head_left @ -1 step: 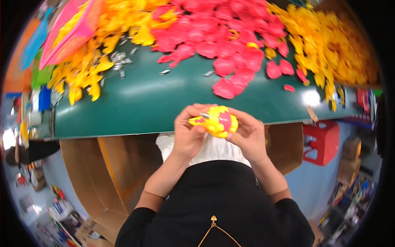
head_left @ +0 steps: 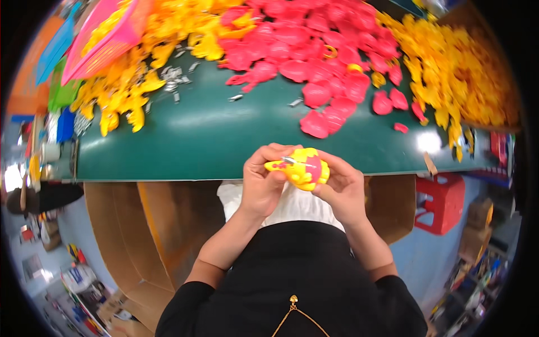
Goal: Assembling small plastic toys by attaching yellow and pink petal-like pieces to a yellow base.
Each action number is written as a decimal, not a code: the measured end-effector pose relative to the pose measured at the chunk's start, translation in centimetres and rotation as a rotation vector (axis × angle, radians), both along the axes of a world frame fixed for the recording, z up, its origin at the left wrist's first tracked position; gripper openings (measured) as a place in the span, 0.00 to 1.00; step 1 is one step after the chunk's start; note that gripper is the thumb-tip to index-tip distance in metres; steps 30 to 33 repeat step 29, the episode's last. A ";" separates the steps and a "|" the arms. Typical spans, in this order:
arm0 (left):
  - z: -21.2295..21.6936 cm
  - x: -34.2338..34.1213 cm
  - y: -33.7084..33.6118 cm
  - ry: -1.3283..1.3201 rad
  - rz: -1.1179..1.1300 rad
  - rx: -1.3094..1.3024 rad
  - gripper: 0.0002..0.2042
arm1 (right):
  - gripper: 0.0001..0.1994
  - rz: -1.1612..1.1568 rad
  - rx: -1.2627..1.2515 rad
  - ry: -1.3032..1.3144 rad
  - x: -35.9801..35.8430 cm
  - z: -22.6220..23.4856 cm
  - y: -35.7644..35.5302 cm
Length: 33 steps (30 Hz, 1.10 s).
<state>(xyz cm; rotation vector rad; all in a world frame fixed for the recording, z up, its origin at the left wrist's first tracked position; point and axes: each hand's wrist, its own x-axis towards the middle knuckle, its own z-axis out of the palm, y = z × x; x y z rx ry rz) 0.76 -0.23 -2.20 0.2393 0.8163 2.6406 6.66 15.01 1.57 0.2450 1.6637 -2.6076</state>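
Observation:
Both hands hold a small yellow plastic toy figure point(head_left: 305, 175) with a pinkish-red band, just in front of the table's near edge. My left hand point(head_left: 260, 182) pinches its narrow, red-marked left end between thumb and fingers. My right hand point(head_left: 346, 188) grips the rounded right end, thumb below and fingers above. A small silvery metal piece point(head_left: 288, 160) lies against the upper left of the toy, beside my left fingertips. Whether it is fixed to the toy or held against it, I cannot tell. The toy's underside is hidden.
On the green table point(head_left: 213, 135) lie heaped pink plastic shells point(head_left: 314, 92), yellow parts on the left point(head_left: 115, 104) and right point(head_left: 449, 73), and small silvery pieces point(head_left: 175, 76). A pink basket point(head_left: 104, 48) stands far left. Below are cardboard boxes point(head_left: 120, 236) and a red stool point(head_left: 443, 205).
The whole view has shifted slightly, so the table's contents sit a little further right. My hands keep the same hold on the toy figure.

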 end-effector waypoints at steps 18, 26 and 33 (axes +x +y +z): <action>6.7 -11.1 -14.8 0.687 0.741 -1.719 0.06 | 0.18 0.109 0.862 0.501 -5.4 0.9 -2.3; 6.7 -16.2 -8.3 1.187 0.407 -1.734 0.06 | 0.25 0.108 0.818 0.516 -5.1 -0.3 -2.3; 5.6 -19.0 -7.1 1.284 0.407 -1.893 0.07 | 0.25 0.090 0.831 0.521 -4.9 -0.6 -2.1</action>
